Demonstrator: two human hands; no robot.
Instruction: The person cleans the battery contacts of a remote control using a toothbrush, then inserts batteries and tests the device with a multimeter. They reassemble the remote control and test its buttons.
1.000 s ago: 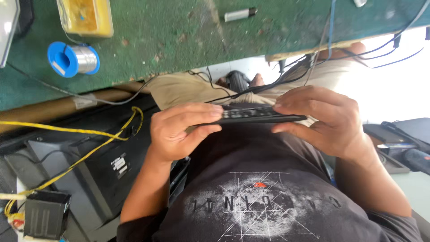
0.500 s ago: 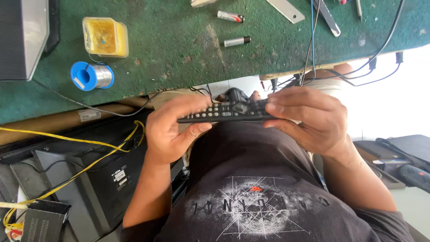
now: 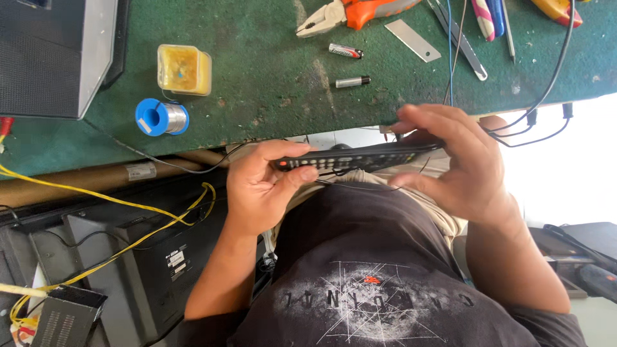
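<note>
Black plastic, long and slim: a remote control [image 3: 357, 156] lies level between both hands, held over the person's lap just off the near edge of the green table [image 3: 270, 77]. The left hand [image 3: 263, 186] has its grip closed on the remote's end at 9 o'clock, thumb pressed on the button face and fingers curled underneath. The right hand [image 3: 459, 164] wraps the end at 3 o'clock, fingers arched over the top edge and thumb below, so that grip is closed on it too. Toward 12 o'clock from the remote, on the table, lie two small batteries [image 3: 347, 51] and orange-handled pliers [image 3: 350, 11]. At 10 o'clock sit a blue solder spool [image 3: 160, 117] and a yellow tub [image 3: 184, 69].
</note>
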